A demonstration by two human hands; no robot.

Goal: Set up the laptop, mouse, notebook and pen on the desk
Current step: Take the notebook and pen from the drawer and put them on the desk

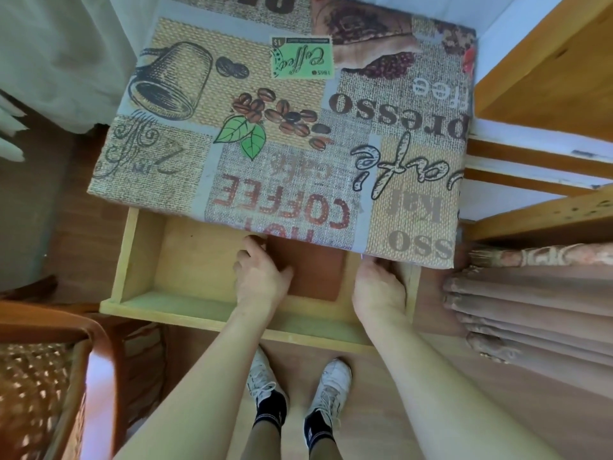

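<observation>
The desk [232, 94] wears a coffee-print cloth and nothing lies on it. Its pale wooden drawer [139, 260] is pulled out below the front edge. A brown flat notebook [315, 273] lies inside the drawer, partly hidden under the desk top. My left hand [262, 273] rests on the notebook's left edge, fingers curled around it. My right hand [378, 283] is at the drawer's right end, fingertips hidden under the desk edge. No laptop, mouse or pen shows.
A wooden chair [96, 353] with a woven seat stands at the lower left. Wooden shelving [547, 78] rises on the right, with folded pinkish curtain fabric [530, 303] below it. A white curtain [59, 61] hangs at the upper left. My feet stand under the drawer.
</observation>
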